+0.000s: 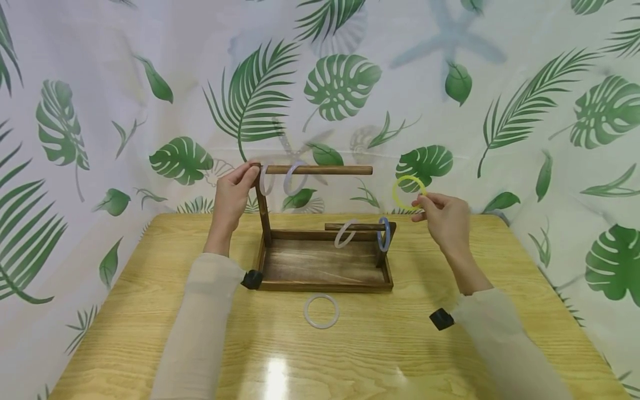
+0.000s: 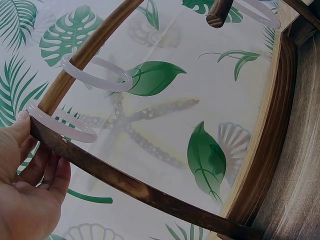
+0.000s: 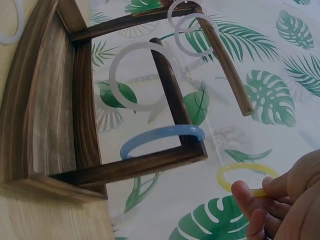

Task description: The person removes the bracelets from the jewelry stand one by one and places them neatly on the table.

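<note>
My left hand [image 1: 233, 197] grips the top of the tall left post of a dark wooden bangle stand [image 1: 327, 288]. Between the thumb and fingers of my right hand [image 1: 446, 219] is a yellow bangle [image 1: 395, 194], held in the air right of the stand. On the upper bar [image 1: 340, 170] hang a pale pinkish bangle [image 2: 60, 125] near the post and a lavender bangle [image 2: 95, 75] farther along. The lower bar carries a blue bangle [image 3: 162, 136] by its post and a whitish bangle [image 3: 117, 75] nearer its free end.
A white bangle [image 1: 306, 314] lies flat on the wooden table [image 1: 200, 344] in front of the stand's tray. Behind the table hangs a leaf-patterned cloth [image 1: 350, 128]. A black wrist camera [image 1: 442, 319] is on my right sleeve, another [image 1: 252, 279] on my left.
</note>
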Tool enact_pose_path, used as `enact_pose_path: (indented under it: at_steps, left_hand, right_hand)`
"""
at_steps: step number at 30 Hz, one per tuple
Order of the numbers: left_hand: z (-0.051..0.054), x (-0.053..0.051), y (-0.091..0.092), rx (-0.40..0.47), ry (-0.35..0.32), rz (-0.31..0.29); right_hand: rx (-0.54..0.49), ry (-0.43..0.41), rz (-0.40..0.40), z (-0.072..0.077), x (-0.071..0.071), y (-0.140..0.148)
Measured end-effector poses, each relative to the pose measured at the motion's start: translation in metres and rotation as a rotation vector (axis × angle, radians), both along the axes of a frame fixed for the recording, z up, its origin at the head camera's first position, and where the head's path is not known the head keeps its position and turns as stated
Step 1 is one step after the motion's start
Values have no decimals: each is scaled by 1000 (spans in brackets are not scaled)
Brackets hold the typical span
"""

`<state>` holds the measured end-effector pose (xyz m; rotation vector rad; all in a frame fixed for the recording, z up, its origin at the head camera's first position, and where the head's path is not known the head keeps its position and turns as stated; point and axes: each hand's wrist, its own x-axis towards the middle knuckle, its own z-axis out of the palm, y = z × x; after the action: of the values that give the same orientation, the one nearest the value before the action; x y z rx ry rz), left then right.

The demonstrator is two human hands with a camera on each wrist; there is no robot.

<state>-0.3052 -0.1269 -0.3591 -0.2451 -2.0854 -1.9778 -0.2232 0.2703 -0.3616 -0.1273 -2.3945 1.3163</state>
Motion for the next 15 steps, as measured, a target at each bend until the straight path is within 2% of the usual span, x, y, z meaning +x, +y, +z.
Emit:
enact_pose_path:
  at_steps: [5,15]
  left_hand:
    - [0,0,0,-6,-4,0]
    - [1,3,0,-12,9,-4]
  right_hand:
    - [22,21,-16,-1,10,9]
    - [56,10,-30,-1,28,21]
